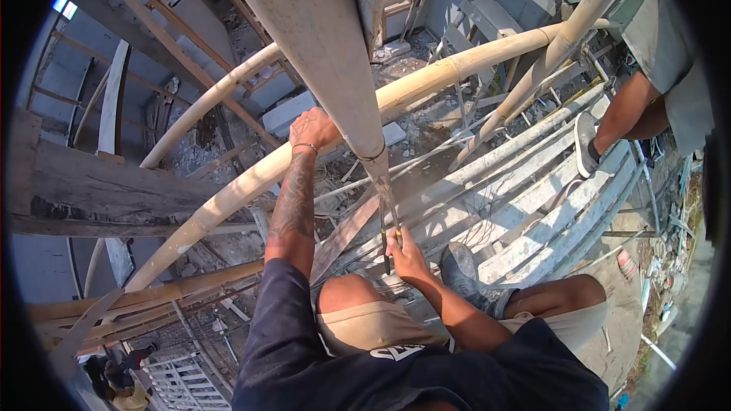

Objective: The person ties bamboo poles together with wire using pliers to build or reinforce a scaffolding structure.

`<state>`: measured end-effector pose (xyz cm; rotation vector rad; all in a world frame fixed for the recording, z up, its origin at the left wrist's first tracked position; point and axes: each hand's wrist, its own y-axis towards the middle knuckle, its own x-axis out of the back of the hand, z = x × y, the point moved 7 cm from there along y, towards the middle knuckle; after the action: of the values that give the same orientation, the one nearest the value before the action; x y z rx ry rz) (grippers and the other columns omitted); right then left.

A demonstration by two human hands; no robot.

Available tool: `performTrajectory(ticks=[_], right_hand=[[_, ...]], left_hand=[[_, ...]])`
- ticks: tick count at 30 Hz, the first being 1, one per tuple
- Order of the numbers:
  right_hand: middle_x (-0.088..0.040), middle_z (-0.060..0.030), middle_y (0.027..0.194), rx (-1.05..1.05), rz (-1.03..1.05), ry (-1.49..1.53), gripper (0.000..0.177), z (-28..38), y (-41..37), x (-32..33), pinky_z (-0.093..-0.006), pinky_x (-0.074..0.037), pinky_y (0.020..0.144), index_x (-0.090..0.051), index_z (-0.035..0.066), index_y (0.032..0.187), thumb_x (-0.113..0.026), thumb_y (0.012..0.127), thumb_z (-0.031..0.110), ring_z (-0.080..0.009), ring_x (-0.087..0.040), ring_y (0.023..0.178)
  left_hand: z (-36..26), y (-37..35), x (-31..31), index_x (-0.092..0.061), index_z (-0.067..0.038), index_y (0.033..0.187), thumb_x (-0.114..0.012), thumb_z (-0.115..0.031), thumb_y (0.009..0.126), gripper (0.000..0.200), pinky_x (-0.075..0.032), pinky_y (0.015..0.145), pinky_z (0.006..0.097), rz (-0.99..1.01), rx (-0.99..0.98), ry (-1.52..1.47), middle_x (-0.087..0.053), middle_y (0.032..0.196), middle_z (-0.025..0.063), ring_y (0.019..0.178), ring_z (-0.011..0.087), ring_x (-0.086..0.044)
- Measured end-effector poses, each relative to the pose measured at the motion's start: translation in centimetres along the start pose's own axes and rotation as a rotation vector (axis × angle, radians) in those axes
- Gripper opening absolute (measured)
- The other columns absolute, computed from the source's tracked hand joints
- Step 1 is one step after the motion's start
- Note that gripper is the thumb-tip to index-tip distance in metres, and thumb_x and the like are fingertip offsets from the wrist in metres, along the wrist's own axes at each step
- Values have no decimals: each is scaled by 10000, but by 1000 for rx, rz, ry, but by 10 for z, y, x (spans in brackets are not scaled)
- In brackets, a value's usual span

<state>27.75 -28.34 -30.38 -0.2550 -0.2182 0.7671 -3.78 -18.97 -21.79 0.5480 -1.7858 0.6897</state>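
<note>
My left hand [312, 129] is closed over a thick bamboo pole [422, 85] that crosses in front of me. Within my right hand [403, 253] are the handles of a two-handled tool [386, 209] like long pincers, dark with some yellow. Its head touches or lies close to the lower end of a big grey post [320, 46], where a thin wire ring [371, 157] goes round. The exact jaw position is hard to make out. The post slants down from above, between my two hands, in front of the bamboo.
Pale slatted planks [525, 221] form a platform under my foot. Another person's shoe [585, 144] rests on it at right. A slanting bamboo pole [525, 80] crosses there. Rubble lies below. A wide wooden beam [137, 190] runs at left; another person [114, 380] is far down left.
</note>
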Motion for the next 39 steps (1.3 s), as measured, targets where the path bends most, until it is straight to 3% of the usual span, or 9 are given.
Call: performTrajectory(ticks=[2, 7, 15, 17, 28, 30, 31, 34, 39], right_hand=[[-538, -87, 675, 9, -20, 37, 208, -7, -3, 3, -336, -440, 611, -451, 40, 972, -455, 948, 246, -209, -555, 627], [-576, -122, 709, 77, -267, 7, 225, -11, 19, 25, -370, -451, 626, -459, 30, 983, -436, 957, 253, -263, -598, 664], [-618, -148, 731, 4, -277, 18, 201, 1, 34, 33, -381, -470, 666, -472, 55, 1019, -444, 955, 243, -293, -643, 752], [-618, -139, 732, 9, -294, 23, 198, 1, 37, 38, -379, -470, 667, -474, 56, 1013, -448, 955, 243, -291, -640, 746], [-638, -128, 784, 109, -23, 18, 210, 10, 36, 37, -392, -460, 703, -481, 55, 1025, -435, 955, 248, -302, -630, 776], [-615, -110, 825, 53, 98, 31, 238, 8, 33, 27, -362, -432, 769, -486, 31, 1027, -424, 943, 245, -239, -596, 838], [-606, -141, 885, 41, 137, 23, 285, 6, 31, 25, -372, -427, 789, -483, 28, 1063, -425, 943, 280, -268, -588, 878], [-631, -139, 837, 112, 104, -49, 218, 21, 27, 26, -385, -452, 715, -475, 66, 1053, -427, 951, 252, -296, -618, 792], [-612, -140, 833, 128, 80, -174, 264, 31, 22, 31, -380, -439, 738, -460, 35, 1052, -418, 950, 275, -283, -601, 807]], left_hand=[[-10, -12, 11, -671, -105, 983, -563, -468, 764, 438, -492, 780, 431, -86, -185, -19, -665, 916, 165, 897, 365, -631], [-2, -12, 7, -629, -128, 1079, -583, -421, 754, 440, -475, 832, 403, -209, -134, -4, -621, 1105, 143, 1011, 325, -593], [11, -2, -6, -652, -103, 1008, -607, -396, 737, 401, -489, 770, 410, -110, -193, 58, -645, 1005, 145, 923, 329, -612], [12, 6, -17, -662, -98, 984, -621, -404, 723, 404, -498, 742, 408, -504, -479, 122, -653, 956, 156, 903, 327, -620], [8, -35, -2, -644, -64, 935, -661, -286, 719, 310, -466, 741, 418, -173, -25, 64, -642, 921, 131, 850, 327, -601], [-12, -90, 37, -611, -34, 900, -628, -200, 760, 218, -420, 809, 418, -861, -244, -130, -593, 922, 126, 882, 325, -543], [-12, -113, 31, -587, -25, 855, -618, -150, 769, 154, -380, 859, 417, -904, -236, -268, -554, 902, 112, 903, 323, -500], [-3, -148, -38, -597, 3, 852, -627, -118, 800, 135, -463, 713, 336, -488, -84, -715, -566, 819, 117, 761, 239, -579], [-38, -178, -129, -517, 51, 1155, -626, -264, 866, 441, -459, 879, 322, 170, -25, -1165, -589, 1106, 156, 997, 200, -579]])
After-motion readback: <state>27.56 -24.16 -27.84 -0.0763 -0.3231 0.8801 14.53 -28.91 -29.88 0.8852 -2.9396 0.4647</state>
